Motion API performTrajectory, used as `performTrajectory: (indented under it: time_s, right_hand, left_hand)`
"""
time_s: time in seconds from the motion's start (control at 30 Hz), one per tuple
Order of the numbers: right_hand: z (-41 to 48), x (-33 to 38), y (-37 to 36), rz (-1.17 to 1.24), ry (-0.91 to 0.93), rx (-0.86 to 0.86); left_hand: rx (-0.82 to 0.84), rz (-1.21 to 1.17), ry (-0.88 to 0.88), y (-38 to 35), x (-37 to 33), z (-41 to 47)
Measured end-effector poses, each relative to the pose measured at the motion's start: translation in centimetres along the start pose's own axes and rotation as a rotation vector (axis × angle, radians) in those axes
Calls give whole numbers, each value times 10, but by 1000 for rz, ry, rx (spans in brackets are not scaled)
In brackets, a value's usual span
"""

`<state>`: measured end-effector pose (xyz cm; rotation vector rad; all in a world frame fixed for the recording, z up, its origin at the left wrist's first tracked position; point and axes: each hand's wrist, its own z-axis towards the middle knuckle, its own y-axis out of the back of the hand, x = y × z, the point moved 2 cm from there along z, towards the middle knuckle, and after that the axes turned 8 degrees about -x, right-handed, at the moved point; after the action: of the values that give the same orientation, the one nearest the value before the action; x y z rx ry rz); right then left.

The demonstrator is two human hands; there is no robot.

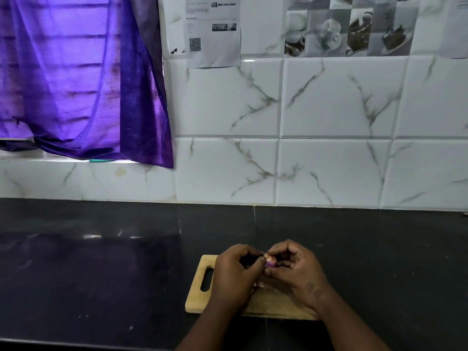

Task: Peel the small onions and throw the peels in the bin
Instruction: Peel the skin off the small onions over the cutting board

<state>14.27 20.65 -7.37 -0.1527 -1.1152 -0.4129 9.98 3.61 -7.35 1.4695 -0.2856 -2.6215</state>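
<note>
A small purple onion (270, 262) with a dry papery tip is held between both hands above a wooden cutting board (196, 297). My left hand (235, 277) pinches the onion from the left with curled fingers. My right hand (296, 267) pinches it from the right, thumb and fingertips on its skin. A small pale peel scrap (260, 284) lies on the board under the hands. No bin is in view.
The board with its handle slot lies on a black stone counter (101, 274) near the front edge. A white marble-tiled wall (329, 110) stands behind. A purple curtain (83, 79) hangs at the left over a window sill.
</note>
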Motion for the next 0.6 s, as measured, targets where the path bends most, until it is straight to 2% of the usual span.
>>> performTrajectory:
  time_s: [0.17,0.33,0.6]
  right_hand:
    - [-1,-1,-3,22,-8,-14]
    - [-3,0,-5,-90,88,-20]
    - [-6,6,-7,-159,151,-32]
  left_hand:
    - [1,-20,18,0,2,1]
    - [-7,-20,8,-2,4,1]
    - [-40,110,-10,-4,3,1]
